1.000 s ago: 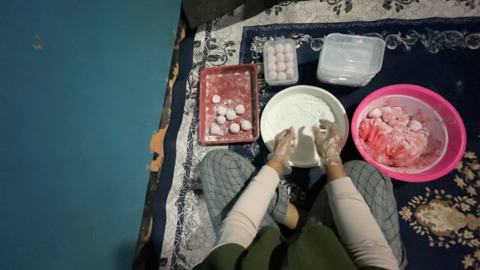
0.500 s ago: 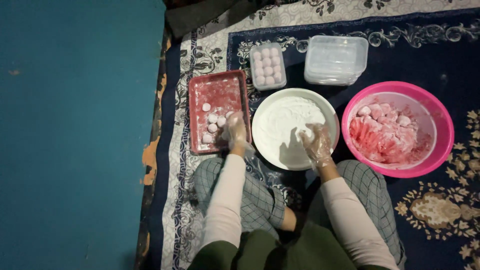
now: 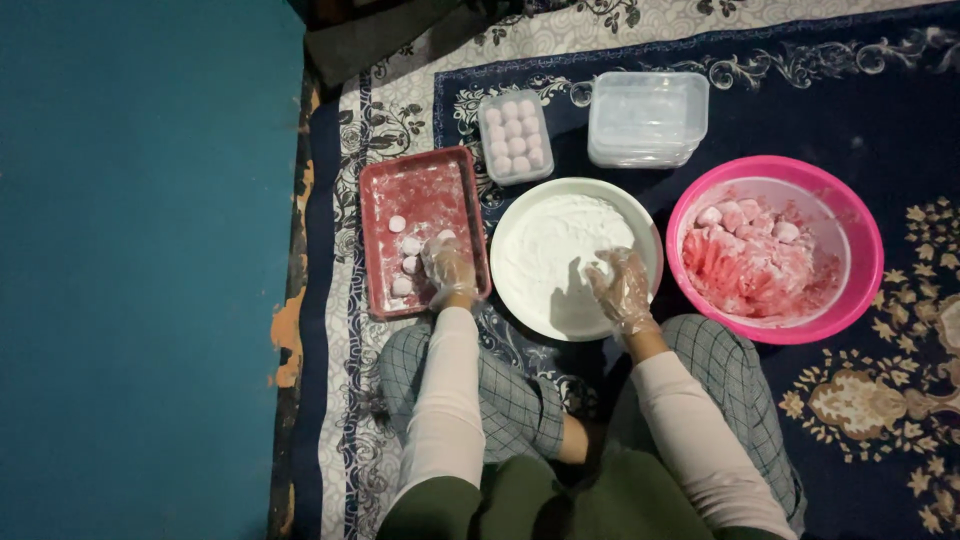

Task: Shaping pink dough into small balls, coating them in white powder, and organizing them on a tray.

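While the person sits cross-legged on the patterned rug (image 3: 860, 110), everything is kept within arm's reach in a row in front of the knees. The left hand (image 3: 450, 272), gloved in thin clear plastic, is lowered into the red tray (image 3: 378, 200) and seems to be curled loosely over one floured ball (image 3: 440, 238) — whether it is gripped or only touched cannot be told, as the fingers cover it. A few more floured balls (image 3: 408, 246) lie spaced apart in the tray, likely so they do not stick together. The right hand (image 3: 620, 290), also gloved, is rested with fingers relaxed and spread in the white bowl (image 3: 510, 230) of flour, nothing visibly held. To the right stands a pink basin (image 3: 860, 300) of pink-and-white dough pieces, beside the flour so pieces can be dusted at once. Beyond the tray a small clear box (image 3: 514, 135) is filled with finished balls in neat rows, and a stack of empty clear containers (image 3: 646, 118) is set next to it.
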